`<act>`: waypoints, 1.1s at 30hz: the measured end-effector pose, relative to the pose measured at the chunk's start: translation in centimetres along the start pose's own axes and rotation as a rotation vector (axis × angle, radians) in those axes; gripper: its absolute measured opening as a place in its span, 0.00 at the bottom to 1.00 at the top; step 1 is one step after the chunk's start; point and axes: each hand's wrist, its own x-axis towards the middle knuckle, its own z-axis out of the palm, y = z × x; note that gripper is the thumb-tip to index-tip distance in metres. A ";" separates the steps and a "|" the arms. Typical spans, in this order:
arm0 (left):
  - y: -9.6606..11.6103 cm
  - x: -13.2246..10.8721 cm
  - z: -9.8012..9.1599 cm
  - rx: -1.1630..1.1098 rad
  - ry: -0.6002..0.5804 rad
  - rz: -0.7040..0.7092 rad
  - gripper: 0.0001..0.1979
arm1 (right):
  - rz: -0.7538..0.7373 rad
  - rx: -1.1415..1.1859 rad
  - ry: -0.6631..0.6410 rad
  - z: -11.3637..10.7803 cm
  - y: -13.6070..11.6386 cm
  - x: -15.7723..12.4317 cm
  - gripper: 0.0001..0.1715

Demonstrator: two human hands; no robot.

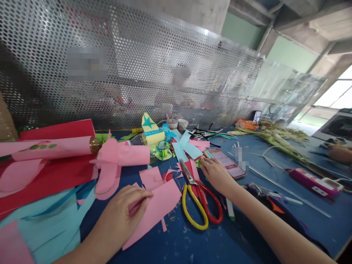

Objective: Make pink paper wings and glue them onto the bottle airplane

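Note:
My left hand (125,211) is closed in a pinch over a pink paper sheet (162,200); whether its fingertips grip an edge is too small to tell. Farther right, my right hand (216,174) reaches over paper scraps beside a phone (227,163) with a lit screen, its fingers partly hidden. Between the hands lie scissors (192,181) with one yellow and one red handle, blades slightly apart, touched by neither hand. Light blue paper strips (187,145) cross just beyond the blades. A pink paper plane (121,157) rests beyond my left hand.
Red sheets (66,172) and light blue sheets (52,220) cover the left side. A yellow paper craft (154,134) stands near the perforated metal screen (143,66). At right are a purple power strip (313,181), a glue gun (280,209) and another person's hand (341,154).

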 end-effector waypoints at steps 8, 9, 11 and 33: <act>0.3 0.3 -0.2 -0.046 -0.006 -0.017 0.11 | 0.070 0.095 0.060 -1.6 -0.6 0.1 0.13; 0.4 0.3 -0.3 -0.051 -0.011 -0.021 0.11 | 0.093 0.103 0.065 -1.8 -0.7 0.1 0.12; 0.5 0.3 -0.4 -0.060 -0.017 -0.033 0.12 | 0.129 0.124 0.070 -2.0 -0.9 0.0 0.08; 0.5 0.6 -0.8 -0.203 0.025 -0.209 0.12 | 0.243 0.676 0.356 -4.4 -1.3 -0.2 0.10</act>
